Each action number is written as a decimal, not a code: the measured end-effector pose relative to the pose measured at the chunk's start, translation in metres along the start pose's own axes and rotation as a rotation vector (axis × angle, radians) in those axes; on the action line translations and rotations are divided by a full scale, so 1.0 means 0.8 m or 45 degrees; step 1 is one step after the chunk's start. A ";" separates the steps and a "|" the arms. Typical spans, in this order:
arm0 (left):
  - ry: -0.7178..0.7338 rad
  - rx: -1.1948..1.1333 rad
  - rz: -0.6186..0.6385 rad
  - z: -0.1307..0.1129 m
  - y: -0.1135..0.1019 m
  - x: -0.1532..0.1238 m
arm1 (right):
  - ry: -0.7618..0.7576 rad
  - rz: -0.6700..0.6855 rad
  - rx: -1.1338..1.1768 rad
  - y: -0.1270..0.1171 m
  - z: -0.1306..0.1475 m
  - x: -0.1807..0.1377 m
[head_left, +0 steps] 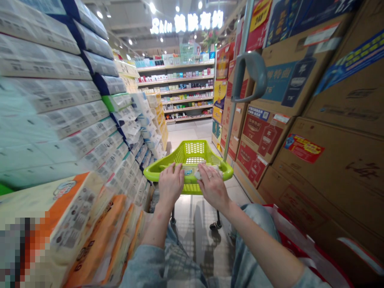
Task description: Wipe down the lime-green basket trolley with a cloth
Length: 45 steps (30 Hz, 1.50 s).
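Note:
A lime-green shopping cart [151, 173] stands straight ahead of me, with its mesh basket beyond the handle. Resting over the left part of the handle bar, my left hand [171, 183] has its fingers curled on it. My right hand [213, 187], with a ring on one finger, presses a crumpled white tissue [197, 174] against the right part of the bar. Some of the tissue is hidden beneath the fingers. Between the hands, a small label [188, 172] shows on the bar. A grey pole with a loop handle [262, 78] rises at the cart's right side.
Stacked tissue packs [84, 108] wall the aisle on the left, with orange packs [99, 240] close by. Cardboard cartons [300, 160] are piled along the right. A red-and-white bag [303, 244] is beside my leg. Product shelves [187, 90] stand beyond the tiled floor [193, 129].

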<state>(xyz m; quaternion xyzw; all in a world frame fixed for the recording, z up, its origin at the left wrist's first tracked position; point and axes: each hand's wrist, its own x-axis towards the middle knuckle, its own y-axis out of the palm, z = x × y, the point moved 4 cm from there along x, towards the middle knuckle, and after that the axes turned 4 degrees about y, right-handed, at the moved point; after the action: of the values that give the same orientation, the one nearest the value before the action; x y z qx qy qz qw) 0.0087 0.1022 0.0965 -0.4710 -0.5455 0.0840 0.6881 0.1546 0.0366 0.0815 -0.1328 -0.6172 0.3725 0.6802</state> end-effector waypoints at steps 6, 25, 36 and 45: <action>0.008 -0.004 0.055 0.002 0.000 -0.002 | 0.182 -0.047 -0.182 -0.036 -0.050 -0.018; 0.039 0.226 0.369 -0.015 -0.013 -0.003 | 0.109 0.719 -0.013 -0.006 -0.032 0.076; -0.022 0.235 0.406 -0.035 -0.007 -0.006 | 0.087 0.924 -0.005 0.019 -0.027 0.083; -0.006 0.171 0.348 -0.027 -0.009 -0.005 | -0.106 0.138 0.145 -0.032 -0.015 -0.001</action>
<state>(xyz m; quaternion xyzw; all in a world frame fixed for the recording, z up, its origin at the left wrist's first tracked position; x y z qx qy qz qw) 0.0221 0.0839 0.1003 -0.4937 -0.4711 0.2141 0.6989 0.1749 0.0220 0.0946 -0.1117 -0.6147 0.4486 0.6391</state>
